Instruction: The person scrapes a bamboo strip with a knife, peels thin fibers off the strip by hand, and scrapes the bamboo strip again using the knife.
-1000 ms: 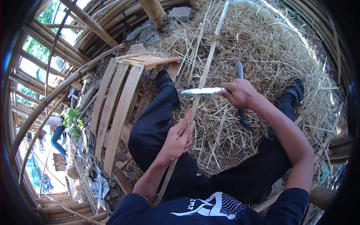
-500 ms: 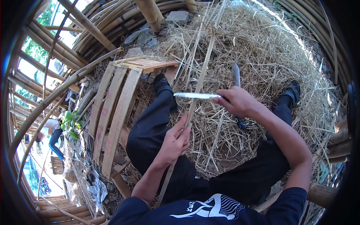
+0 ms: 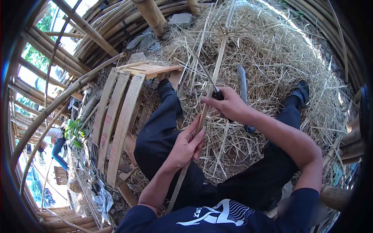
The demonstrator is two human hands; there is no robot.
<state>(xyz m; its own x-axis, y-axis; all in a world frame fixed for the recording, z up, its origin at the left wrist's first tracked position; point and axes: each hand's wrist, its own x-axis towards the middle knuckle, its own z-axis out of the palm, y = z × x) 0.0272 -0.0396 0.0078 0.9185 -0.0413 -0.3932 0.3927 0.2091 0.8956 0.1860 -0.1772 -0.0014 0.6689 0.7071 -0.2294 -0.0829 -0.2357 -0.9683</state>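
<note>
My left hand (image 3: pixel 188 145) is closed around a long, narrow bamboo strip (image 3: pixel 221 56), which slants from my lap up toward the far side between my legs. Just above it, my right hand (image 3: pixel 234 105) grips the dark handle of a knife (image 3: pixel 203 70). Its thin blade points up and left, lying across or close against the strip; whether it cuts into the wood I cannot tell. A second, broader blade, a machete (image 3: pixel 243 83), rests on the straw to the right of the strip, partly hidden behind my right forearm.
Straw and shavings (image 3: pixel 272 50) cover the ground around my outstretched legs. A slatted wooden crate (image 3: pixel 126 87) stands by my left leg. Bamboo poles (image 3: pixel 149 15) form walls on both sides. Stones (image 3: pixel 181 19) lie at the far side. Another person (image 3: pixel 58 141) is outside at the left.
The knife has swung from lying level, pointing left, to pointing up and away. My right hand has moved left onto the strip. My left hand keeps its hold, shifted slightly right.
</note>
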